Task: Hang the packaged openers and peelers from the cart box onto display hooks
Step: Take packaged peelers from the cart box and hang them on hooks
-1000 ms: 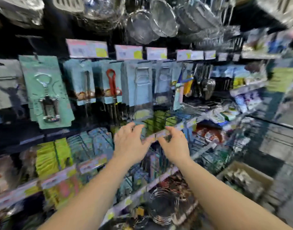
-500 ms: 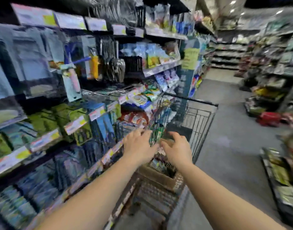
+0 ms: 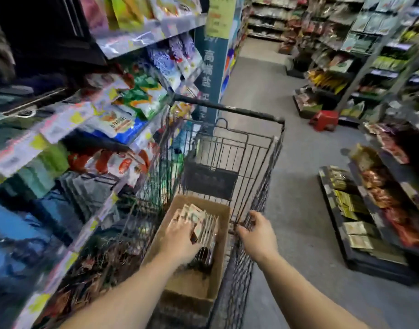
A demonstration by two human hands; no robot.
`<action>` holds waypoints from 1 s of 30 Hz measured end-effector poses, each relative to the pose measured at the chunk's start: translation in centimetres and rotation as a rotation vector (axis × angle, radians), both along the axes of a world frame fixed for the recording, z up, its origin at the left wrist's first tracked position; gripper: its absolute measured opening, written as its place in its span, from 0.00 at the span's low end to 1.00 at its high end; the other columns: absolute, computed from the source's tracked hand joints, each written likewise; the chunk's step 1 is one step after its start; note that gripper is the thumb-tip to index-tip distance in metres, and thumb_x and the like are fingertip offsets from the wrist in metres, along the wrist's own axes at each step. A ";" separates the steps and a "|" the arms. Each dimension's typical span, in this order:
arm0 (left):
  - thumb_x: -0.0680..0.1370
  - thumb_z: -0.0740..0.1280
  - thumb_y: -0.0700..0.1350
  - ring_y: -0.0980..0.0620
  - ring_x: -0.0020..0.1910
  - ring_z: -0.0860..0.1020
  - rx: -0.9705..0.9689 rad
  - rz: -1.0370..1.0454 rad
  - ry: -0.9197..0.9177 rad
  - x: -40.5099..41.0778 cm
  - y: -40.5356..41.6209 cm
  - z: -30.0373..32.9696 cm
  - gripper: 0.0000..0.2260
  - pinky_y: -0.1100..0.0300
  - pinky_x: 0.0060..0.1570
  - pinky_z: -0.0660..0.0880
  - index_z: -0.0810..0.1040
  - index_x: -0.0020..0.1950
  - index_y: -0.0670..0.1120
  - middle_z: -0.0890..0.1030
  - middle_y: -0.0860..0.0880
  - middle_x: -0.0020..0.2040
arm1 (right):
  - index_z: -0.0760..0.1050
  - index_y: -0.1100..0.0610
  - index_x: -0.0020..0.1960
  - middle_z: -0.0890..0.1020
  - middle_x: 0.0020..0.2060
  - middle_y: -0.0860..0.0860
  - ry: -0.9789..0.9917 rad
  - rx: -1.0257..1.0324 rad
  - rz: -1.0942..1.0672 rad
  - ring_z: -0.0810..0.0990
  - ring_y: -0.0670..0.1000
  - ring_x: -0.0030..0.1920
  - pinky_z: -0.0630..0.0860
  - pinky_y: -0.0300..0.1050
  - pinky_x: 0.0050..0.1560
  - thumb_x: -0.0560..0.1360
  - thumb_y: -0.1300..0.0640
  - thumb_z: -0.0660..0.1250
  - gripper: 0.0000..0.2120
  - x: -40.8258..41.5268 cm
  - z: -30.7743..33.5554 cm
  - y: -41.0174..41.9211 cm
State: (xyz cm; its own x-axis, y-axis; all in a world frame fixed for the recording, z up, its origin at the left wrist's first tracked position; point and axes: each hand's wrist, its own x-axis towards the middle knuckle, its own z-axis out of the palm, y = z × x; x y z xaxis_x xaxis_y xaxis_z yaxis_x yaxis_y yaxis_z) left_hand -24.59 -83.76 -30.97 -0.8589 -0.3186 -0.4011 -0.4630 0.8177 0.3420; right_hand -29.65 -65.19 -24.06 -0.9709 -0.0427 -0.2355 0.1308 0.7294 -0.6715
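Restocking step, picking phase. Left hand [image 3: 182, 236] down inside the cardboard box [image 3: 221, 252], fingers spread over the upright stack of packaged openers and peelers [image 3: 204, 225]; whether curled round a pack or merely resting on top, cannot tell (fingertips hidden behind the cards). Right hand [image 3: 257, 236] at the near right rim of the wire cart [image 3: 258, 162], fingers hooked over the top wire, gripping it and steadying the cart.

Location of the goods: filed on edge in the far half of the box, box itself on the cart floor toward the near end, just right of the left-hand shelving [image 3: 85, 129].

Good practice for this step, as a judgement: pinch a single card, or a small matched bundle, near its top edge, where a hang hole presumably sits. Lift straight up to avoid dragging neighbours out or bending them. Keep the print facing one way, ready for the hook. Keep the cart braced during the lift, since a rolling cart shifts the box underhand. Sort openers from peelers before turning back to the display hooks (none visible here).

Legible writing: blue end panel [image 3: 209, 67] at the far end of the left shelving, pale vertical characters 高端盐 readable, lower characters cut off by the cart handle. Yellow-green notice [image 3: 220, 15] above it, text too blurred to read. Snack bags, shelf price tags and the pack cards themselves: printing smeared, no brand decipherable.
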 end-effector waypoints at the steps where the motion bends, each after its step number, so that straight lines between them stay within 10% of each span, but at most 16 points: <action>1: 0.76 0.65 0.62 0.42 0.68 0.71 0.017 -0.001 -0.045 -1.4 -0.5 -1.7 0.29 0.49 0.66 0.71 0.67 0.73 0.51 0.73 0.46 0.70 | 0.67 0.51 0.72 0.73 0.68 0.53 -0.032 0.010 -0.014 0.74 0.55 0.65 0.72 0.49 0.62 0.78 0.53 0.66 0.24 -1.1 -1.2 -0.6; 21: 0.80 0.64 0.53 0.42 0.54 0.78 0.150 0.297 -0.280 -9.2 5.1 -22.5 0.13 0.53 0.52 0.74 0.79 0.58 0.46 0.72 0.43 0.60 | 0.70 0.47 0.68 0.75 0.57 0.41 -0.363 -0.077 -0.060 0.74 0.42 0.59 0.70 0.31 0.52 0.77 0.54 0.68 0.20 -6.8 -17.2 -2.6; 30: 0.76 0.71 0.47 0.54 0.35 0.80 0.701 0.554 0.062 -6.9 2.0 -15.6 0.10 0.65 0.34 0.72 0.84 0.34 0.53 0.83 0.54 0.33 | 0.58 0.53 0.76 0.77 0.64 0.50 -0.512 -0.377 -0.259 0.78 0.52 0.62 0.78 0.55 0.60 0.78 0.52 0.67 0.31 -8.4 -16.1 -4.1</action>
State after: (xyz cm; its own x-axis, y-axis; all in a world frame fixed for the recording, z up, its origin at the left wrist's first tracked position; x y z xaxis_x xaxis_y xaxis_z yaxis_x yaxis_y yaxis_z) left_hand -31.46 -81.73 -46.55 -0.6816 -0.3929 -0.6173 -0.6931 0.0761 0.7168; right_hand -38.02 -69.31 -40.15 -0.7312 0.0068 -0.6821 0.6381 0.3605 -0.6804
